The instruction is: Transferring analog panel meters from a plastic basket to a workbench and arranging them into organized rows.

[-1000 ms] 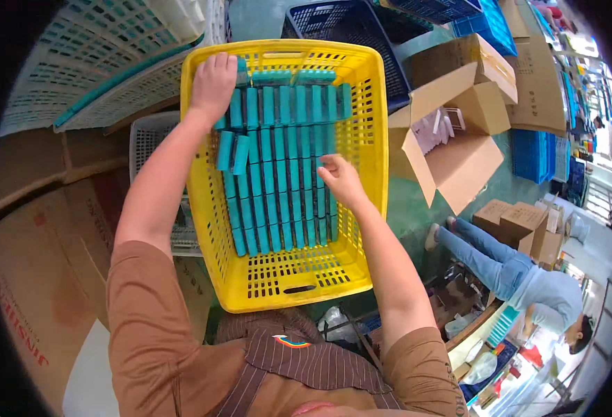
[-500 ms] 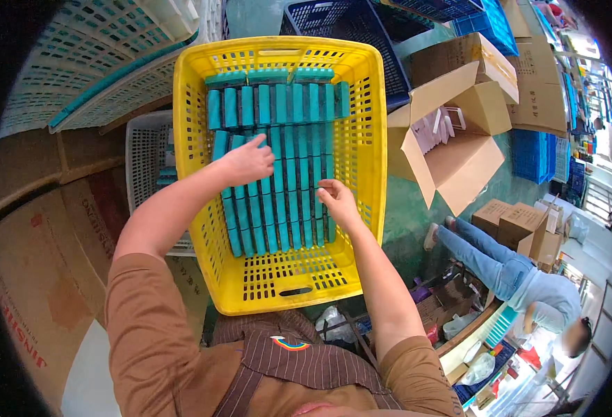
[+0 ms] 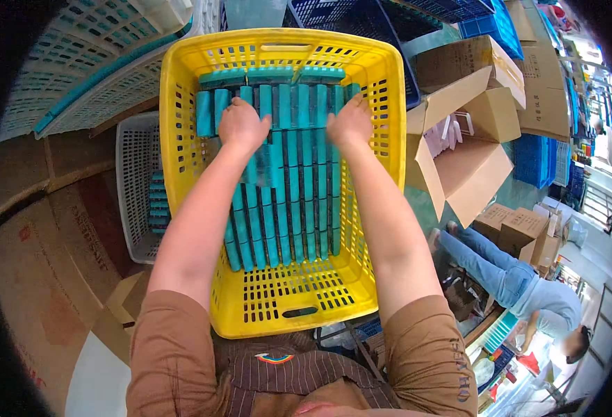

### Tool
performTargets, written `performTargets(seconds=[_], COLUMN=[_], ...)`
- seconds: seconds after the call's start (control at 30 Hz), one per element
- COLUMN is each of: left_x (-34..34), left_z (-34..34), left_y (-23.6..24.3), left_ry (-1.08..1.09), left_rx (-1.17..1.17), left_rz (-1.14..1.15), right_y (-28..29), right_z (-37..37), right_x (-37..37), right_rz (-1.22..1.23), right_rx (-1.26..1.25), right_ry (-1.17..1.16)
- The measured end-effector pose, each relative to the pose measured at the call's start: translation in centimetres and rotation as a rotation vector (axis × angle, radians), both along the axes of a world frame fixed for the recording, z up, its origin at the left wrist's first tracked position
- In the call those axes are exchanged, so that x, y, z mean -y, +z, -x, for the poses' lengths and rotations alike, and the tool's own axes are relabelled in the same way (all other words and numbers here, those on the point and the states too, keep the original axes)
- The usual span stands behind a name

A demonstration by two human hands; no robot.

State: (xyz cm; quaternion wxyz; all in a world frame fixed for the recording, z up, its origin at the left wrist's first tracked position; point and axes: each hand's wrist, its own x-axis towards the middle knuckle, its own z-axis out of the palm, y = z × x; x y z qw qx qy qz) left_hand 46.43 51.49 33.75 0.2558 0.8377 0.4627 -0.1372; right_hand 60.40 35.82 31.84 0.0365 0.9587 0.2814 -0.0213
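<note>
A yellow perforated basket (image 3: 306, 306) holds tightly packed rows of turquoise blocks (image 3: 292, 174) with clear packaging, and more blocks lie crosswise along its far end. My left hand (image 3: 243, 125) curls over the left part of the upper row, fingers closed on blocks there. My right hand (image 3: 351, 125) grips the right end of the same row, its fingers partly hidden. A few blocks sit loosely below my left hand, partly behind my wrist.
A gray basket (image 3: 128, 208) with turquoise blocks is at left, below stacked white crates (image 3: 90, 55). An open carton (image 3: 466, 174) holds pale pieces at right, near blue crates (image 3: 535, 160). Another person (image 3: 535, 292) bends over a cluttered bench at lower right.
Both hands have moved up to the upper row and closed over its blocks. The basket appears slightly larger and lower in the view.
</note>
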Motion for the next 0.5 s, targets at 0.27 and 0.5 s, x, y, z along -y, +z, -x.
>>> performTargets(seconds=[0.27, 0.5], left_x=[-0.3, -0.6], left_z=[-2.1, 0.3], left_y=[-1.8, -2.1], left_ry=[-0.048, -0.099], left_rx=[-0.029, 0.01], left_rz=[-0.241, -0.25], right_y=[-3.4, -2.3], right_z=[-1.8, 2.4], right_x=[-0.6, 0.5], right_rz=[0.179, 0.112], right_rx=[0.006, -0.111], right_ry=[-0.056, -0.257])
